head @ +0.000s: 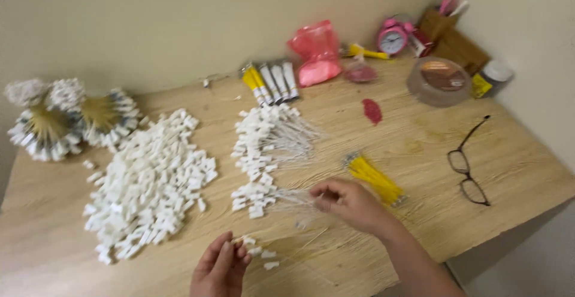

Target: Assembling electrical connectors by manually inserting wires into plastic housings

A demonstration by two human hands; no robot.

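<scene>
Pinching thin white-tagged wires (263,201) beside the yellow bundle (376,180), the right hand (350,204) grips narrowly; left hand (220,267) holds small tags (257,250). Light, flimsy—likely best taken by the stiff tag.

Right hand (350,204) pinching thin wires (293,198); left hand (220,268) near white tags (257,249).

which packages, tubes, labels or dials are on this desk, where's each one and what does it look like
Pink plastic bag: back of the desk by the wall, crumpled, translucent.
Tubes: left of the bag, a row lying flat, one yellow, the others white and grey.
Alarm clock: right of the bag, round, pink, white dial.
Tape roll: back right, wide, brown.
Small jar: far right by the wall, white lid, yellow label.
</scene>
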